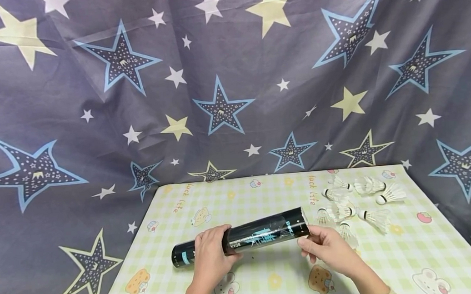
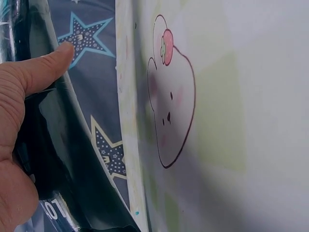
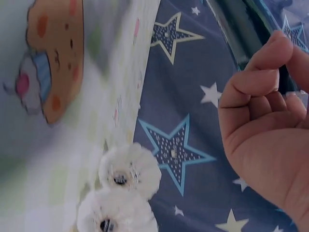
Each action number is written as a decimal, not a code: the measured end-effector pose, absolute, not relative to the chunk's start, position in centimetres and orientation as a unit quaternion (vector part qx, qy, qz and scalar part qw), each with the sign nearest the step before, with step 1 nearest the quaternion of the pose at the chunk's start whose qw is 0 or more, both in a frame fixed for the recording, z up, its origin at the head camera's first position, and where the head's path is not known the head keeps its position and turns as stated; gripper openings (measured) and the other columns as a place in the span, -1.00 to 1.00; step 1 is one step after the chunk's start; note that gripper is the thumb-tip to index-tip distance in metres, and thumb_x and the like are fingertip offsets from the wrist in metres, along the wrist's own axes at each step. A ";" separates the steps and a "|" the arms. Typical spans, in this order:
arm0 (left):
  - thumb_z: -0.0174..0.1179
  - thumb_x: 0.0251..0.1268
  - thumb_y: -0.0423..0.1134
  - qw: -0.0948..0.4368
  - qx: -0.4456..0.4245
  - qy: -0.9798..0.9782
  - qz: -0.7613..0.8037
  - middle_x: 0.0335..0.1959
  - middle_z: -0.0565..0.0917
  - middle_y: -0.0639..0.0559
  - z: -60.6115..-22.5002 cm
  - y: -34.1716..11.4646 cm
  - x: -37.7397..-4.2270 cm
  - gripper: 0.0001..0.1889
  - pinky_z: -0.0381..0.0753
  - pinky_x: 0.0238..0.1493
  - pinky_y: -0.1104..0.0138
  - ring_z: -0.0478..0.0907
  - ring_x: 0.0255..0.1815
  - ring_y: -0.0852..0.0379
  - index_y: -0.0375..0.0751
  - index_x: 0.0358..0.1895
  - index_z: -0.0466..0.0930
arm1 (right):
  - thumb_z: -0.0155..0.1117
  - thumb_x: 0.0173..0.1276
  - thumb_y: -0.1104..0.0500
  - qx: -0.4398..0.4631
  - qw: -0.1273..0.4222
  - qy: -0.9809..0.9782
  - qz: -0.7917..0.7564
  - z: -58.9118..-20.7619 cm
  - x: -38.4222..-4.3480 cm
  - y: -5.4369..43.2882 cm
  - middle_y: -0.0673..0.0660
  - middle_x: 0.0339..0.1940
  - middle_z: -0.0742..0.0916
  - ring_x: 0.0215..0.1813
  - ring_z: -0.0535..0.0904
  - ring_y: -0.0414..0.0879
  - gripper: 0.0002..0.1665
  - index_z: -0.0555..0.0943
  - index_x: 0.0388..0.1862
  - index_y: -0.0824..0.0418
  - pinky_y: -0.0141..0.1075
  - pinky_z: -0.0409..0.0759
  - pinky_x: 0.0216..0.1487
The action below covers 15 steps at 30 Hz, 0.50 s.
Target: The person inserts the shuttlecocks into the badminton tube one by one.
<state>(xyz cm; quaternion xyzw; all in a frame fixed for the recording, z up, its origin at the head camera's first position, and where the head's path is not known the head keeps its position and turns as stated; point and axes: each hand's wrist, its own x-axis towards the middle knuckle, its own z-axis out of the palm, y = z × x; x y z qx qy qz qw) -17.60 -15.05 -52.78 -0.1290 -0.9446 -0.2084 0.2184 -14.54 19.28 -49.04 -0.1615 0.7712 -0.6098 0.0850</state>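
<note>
A long black shuttlecock tube [image 1: 262, 231] with blue print is held at a slant over the table, its right end higher. My left hand [image 1: 213, 253] grips it around the left half; in the left wrist view the thumb [image 2: 50, 65] lies along the glossy tube [image 2: 63, 145]. At the right end my right hand [image 1: 328, 247] has its thumb and curled fingers at the rim, pinching the tube's end. The right wrist view shows these bent fingers [image 3: 253, 84] against the dark tube [image 3: 246, 29]. The tube's inside is hidden.
Several white shuttlecocks [image 1: 373, 219] lie in a loose group on the table's right side, close behind the right hand. A checkered, cartoon-printed cloth [image 1: 277, 280] covers the table. Behind its far edge hangs a dark curtain [image 1: 236, 151] with stars.
</note>
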 end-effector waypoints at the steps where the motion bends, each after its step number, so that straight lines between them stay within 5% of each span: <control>1: 0.85 -0.38 0.02 0.215 -0.126 -0.946 -0.210 0.18 0.78 0.04 -52.7 -15.1 -17.6 -0.07 0.44 0.35 -0.06 0.67 0.23 -0.06 0.04 0.27 0.64 | 0.30 0.60 0.15 -0.158 0.075 0.777 -0.605 -48.9 -14.5 19.6 0.17 -0.38 0.81 -0.49 0.66 -0.22 -0.53 0.60 0.26 0.50 -0.31 0.65 -0.41; 8: 0.84 -0.35 0.04 0.208 -0.116 -0.948 -0.210 0.20 0.77 0.04 -52.6 -15.2 -17.6 -0.08 0.42 0.37 -0.07 0.65 0.24 -0.06 0.04 0.28 0.63 | 0.33 0.59 0.08 -0.073 0.033 0.830 -0.553 -48.6 -14.4 22.8 0.13 -0.26 0.86 -0.41 0.68 -0.17 -0.47 0.60 0.42 0.31 -0.31 0.59 -0.39; 15: 0.83 -0.34 0.05 0.202 -0.115 -0.951 -0.204 0.20 0.77 0.05 -52.8 -15.2 -17.7 -0.07 0.42 0.37 -0.07 0.64 0.25 -0.05 0.04 0.29 0.64 | 0.31 0.58 -0.13 0.038 0.050 0.914 -0.401 -49.0 -14.5 25.6 0.22 -0.19 0.89 -0.44 0.74 -0.13 -0.16 0.39 0.56 0.42 -0.12 0.70 -0.13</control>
